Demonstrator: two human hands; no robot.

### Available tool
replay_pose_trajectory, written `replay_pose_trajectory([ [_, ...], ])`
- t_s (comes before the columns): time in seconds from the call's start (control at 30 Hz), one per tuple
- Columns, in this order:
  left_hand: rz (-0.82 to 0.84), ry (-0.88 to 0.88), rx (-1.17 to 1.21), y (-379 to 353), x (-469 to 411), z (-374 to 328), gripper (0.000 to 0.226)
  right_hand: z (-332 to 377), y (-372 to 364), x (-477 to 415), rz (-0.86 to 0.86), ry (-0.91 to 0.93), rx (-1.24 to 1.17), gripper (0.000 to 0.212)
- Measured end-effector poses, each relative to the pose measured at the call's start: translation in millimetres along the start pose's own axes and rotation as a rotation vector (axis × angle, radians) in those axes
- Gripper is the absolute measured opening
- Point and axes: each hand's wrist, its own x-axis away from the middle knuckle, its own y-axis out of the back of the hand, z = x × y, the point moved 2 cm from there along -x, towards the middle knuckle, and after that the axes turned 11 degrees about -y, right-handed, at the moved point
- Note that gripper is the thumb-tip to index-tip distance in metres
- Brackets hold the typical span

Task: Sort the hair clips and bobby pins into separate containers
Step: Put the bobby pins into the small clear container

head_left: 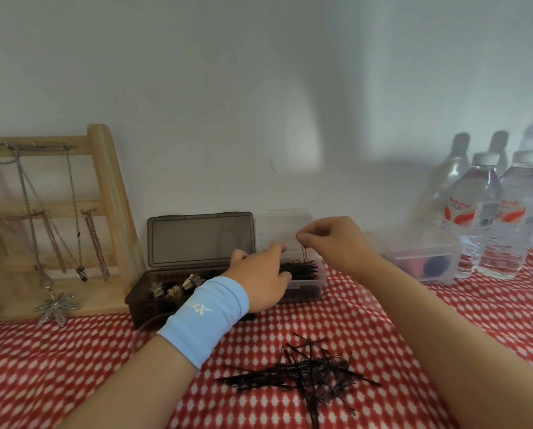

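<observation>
A loose pile of black bobby pins (305, 371) lies on the red-and-white cloth near me. At the back stand a dark box (178, 283) with its lid up, holding several small hair clips (174, 287), and a clear box (305, 281) filled with black bobby pins. My right hand (333, 241) pinches one bobby pin (304, 253) that hangs just above the clear box. My left hand (260, 275), with a light blue wristband, rests on the edge between the two boxes, fingers touching the pins inside.
A wooden jewellery stand (73, 212) with hanging chains stands at the left against the wall. At the right are several water bottles (488, 218) and a clear container (426, 264) with red and dark items inside.
</observation>
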Motion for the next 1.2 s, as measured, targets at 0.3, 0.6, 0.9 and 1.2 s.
replay_pose_trajectory([
  [0.3,-0.245,-0.083,0.004,28,8,17,0.048,7,3,5,0.028,-0.071,-0.085,0.004],
  [0.6,0.237,-0.173,-0.345,4,18,9,0.062,15,-10,17,0.18,0.072,0.511,0.021],
  [0.9,-0.016,-0.236,-0.281,25,25,-1,0.041,43,7,33,0.161,0.173,0.54,0.017],
  [1.2,0.267,-0.205,-0.089,23,72,-20,0.035,40,-21,64,0.782,-0.039,0.982,0.035],
])
